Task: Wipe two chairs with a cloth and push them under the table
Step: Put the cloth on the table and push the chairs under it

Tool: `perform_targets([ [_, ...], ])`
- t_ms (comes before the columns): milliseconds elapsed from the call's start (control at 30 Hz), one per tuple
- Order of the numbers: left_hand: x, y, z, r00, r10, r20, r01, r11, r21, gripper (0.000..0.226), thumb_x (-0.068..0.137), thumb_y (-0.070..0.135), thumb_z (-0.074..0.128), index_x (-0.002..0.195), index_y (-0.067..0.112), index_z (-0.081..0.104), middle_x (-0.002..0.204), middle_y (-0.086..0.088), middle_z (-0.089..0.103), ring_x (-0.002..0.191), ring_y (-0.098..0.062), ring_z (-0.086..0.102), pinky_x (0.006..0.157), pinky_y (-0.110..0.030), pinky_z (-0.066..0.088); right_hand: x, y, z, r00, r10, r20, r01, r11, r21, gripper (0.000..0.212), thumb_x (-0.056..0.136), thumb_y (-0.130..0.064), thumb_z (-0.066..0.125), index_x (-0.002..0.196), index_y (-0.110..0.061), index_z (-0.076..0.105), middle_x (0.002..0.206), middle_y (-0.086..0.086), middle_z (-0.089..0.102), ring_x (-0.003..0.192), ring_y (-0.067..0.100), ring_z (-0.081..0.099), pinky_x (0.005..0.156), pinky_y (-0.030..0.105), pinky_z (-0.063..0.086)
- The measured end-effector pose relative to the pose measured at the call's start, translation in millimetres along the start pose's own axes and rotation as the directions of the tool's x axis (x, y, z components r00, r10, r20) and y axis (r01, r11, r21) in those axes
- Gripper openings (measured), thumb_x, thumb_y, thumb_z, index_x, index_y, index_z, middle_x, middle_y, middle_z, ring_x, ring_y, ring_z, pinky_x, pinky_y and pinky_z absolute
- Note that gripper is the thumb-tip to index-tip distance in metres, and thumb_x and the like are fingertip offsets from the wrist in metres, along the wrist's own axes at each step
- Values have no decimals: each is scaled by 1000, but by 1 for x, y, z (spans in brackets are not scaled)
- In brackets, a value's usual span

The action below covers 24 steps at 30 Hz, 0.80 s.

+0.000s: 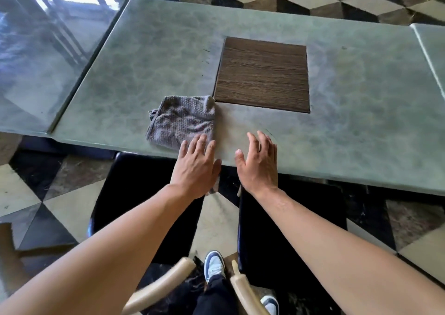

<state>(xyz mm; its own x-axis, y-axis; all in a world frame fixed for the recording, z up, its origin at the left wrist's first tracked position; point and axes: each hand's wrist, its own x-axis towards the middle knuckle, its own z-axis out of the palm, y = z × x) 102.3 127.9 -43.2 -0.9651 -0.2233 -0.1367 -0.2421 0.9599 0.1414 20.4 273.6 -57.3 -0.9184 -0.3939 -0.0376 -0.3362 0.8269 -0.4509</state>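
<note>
A folded grey cloth (183,122) is seen lying on the green marbled surface (349,122) near its front edge, one corner touching the brown wood-grain inset (262,73). The left hand (196,165) is held flat, fingers straight, fingertips at the cloth's near edge; nothing is gripped. The right hand (258,163) is spread open above the surface edge, just beside the left, grasping nothing. Two black-seated chairs, left chair (134,189) and right chair (313,218), are partly tucked under the surface, over a checkered floor (31,194).
</note>
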Motion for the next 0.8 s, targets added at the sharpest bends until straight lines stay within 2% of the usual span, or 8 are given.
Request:
perform_targets([
  [167, -43, 66, 6, 999, -34, -32, 27, 978, -207, 49, 98, 36, 44, 138, 8, 45, 148, -15, 39, 138, -33, 33, 110, -46, 33, -53, 63, -38, 994, 75, -84, -68, 995, 75, 49, 94, -22, 61, 137, 1, 54, 144, 26, 46, 135, 45, 39, 116, 55, 26],
  [300, -87, 124, 28, 996, -63, 71, 78, 968, -240, 32, 96, 34, 44, 112, 11, 59, 120, -10, 55, 115, -32, 50, 93, -43, 45, -105, 142, -75, 991, 131, 17, -130, 991, -21, 43, 93, -25, 59, 131, -7, 57, 133, 17, 53, 122, 39, 49, 114, 49, 30],
  [367, -112, 142, 43, 976, -74, 202, 112, 977, -181, 33, 95, 37, 42, 110, 13, 59, 114, -9, 58, 108, -32, 53, 89, -42, 46, -135, 180, -88, 978, 170, 118, -153, 978, -140, 43, 93, -30, 57, 132, -11, 57, 132, 14, 54, 120, 34, 51, 114, 44, 30],
  [500, -158, 169, 74, 885, -146, 443, 162, 987, 0, 40, 89, 39, 47, 120, 14, 54, 121, -11, 55, 112, -32, 52, 84, -41, 42, -198, 253, -112, 915, 333, 225, -229, 892, -389, 41, 91, -38, 57, 126, -16, 58, 129, 12, 55, 120, 32, 53, 111, 44, 32],
  [567, -177, 172, 81, 855, -216, 471, 213, 975, 60, 34, 88, 37, 49, 111, 14, 54, 116, -10, 55, 106, -30, 51, 76, -39, 38, -223, 279, -122, 890, 408, 204, -268, 829, -491, 37, 90, -37, 59, 119, -15, 59, 127, 12, 57, 119, 31, 53, 113, 47, 31],
  [633, -192, 171, 89, 874, -216, 436, 182, 976, 120, 33, 89, 39, 48, 110, 14, 55, 113, -8, 54, 105, -27, 49, 77, -39, 41, -245, 302, -132, 879, 457, 136, -321, 778, -540, 37, 89, -37, 61, 118, -14, 59, 127, 12, 58, 120, 31, 53, 116, 48, 28],
  [733, -209, 170, 93, 893, -282, 350, 284, 958, 46, 40, 88, 44, 48, 116, 14, 52, 116, -9, 50, 110, -27, 47, 82, -42, 47, -271, 327, -140, 839, 543, 43, -462, 751, -471, 51, 88, -33, 67, 131, -9, 51, 138, 18, 47, 124, 35, 47, 109, 46, 38],
  [800, -211, 172, 94, 821, -445, 358, 504, 859, -86, 56, 83, 47, 58, 125, 11, 45, 119, -12, 49, 108, -30, 51, 80, -41, 46, -284, 335, -139, 747, 664, 36, -625, 720, -301, 71, 89, -29, 72, 146, -8, 35, 148, 21, 33, 122, 36, 47, 87, 38, 47],
])
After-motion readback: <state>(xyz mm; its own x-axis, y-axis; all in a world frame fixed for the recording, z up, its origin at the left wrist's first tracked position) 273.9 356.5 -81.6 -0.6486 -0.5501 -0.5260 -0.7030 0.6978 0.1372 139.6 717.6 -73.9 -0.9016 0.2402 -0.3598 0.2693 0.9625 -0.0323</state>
